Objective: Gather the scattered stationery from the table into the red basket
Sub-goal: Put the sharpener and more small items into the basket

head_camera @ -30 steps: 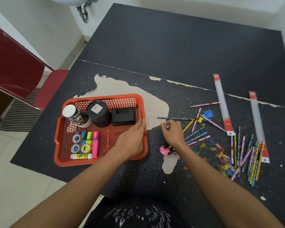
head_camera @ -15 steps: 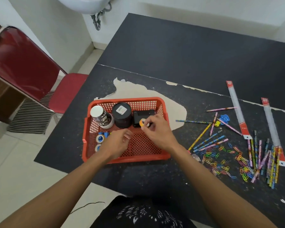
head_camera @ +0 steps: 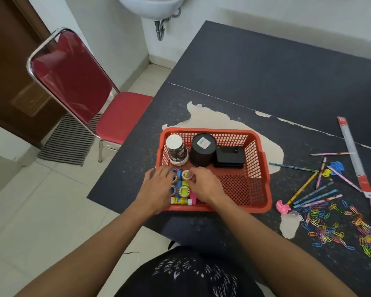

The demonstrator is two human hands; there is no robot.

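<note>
Both hands in basket (head_camera: 223, 131) near-left corner — right hand (head_camera: 204, 187) pinches small tape roll (head_camera: 186, 174) by rim, left hand (head_camera: 156, 187) spread flat beside it. Roll looks light, stiff; rim pinch suffices. Not yet off bench (head_camera: 266, 71) — pencils (head_camera: 315, 195), clips (head_camera: 330, 228).

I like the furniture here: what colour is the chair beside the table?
The chair is dark red, with a shiny metal frame; the head view shows it clearly.

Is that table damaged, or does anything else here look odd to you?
Yes. The table's dark covering has peeled off in a large pale patch behind the red basket, with a smaller patch by the front edge. Coloured paper clips lie scattered loose beside it.
</note>
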